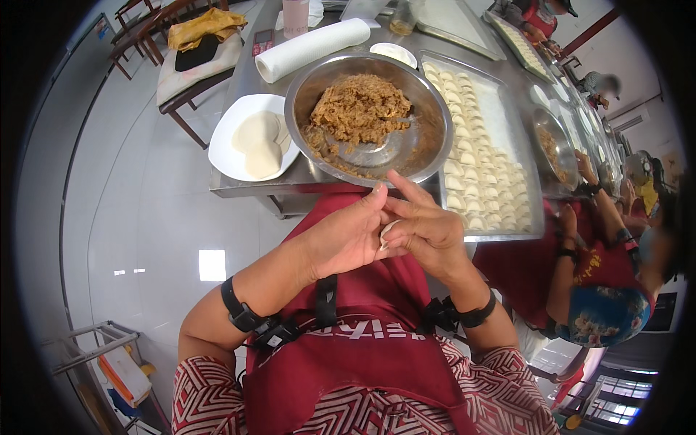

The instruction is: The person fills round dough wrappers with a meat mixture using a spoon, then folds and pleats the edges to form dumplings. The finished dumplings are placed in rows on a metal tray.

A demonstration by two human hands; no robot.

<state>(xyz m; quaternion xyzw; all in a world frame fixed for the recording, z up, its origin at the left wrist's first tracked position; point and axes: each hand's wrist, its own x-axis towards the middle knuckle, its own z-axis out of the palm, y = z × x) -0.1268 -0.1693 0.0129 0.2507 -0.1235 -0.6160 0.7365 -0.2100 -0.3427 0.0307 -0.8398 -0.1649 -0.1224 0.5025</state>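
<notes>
A small piece of folded white dough, apparently a dumpling (387, 235), sits between my two hands in front of the table edge. The curled fingers of my right hand (429, 231) pinch it, with the index finger stretched out. My left hand (345, 236) supports it from the other side, thumb raised; its fingertips are mostly hidden. Just beyond my hands stands a steel bowl (435, 147) with a mound of brown minced filling (361, 109). On its left, a white square bowl (223, 147) holds round dough wrappers (261, 144).
A metal tray (503, 109) with rows of dumplings (467, 163) lies right of the bowl. Behind are a paper towel roll (312, 49) and a white dish (394, 53). A co-worker (603, 272) sits close on my right by another filling bowl (552, 147). A cushioned chair (201, 81) stands left.
</notes>
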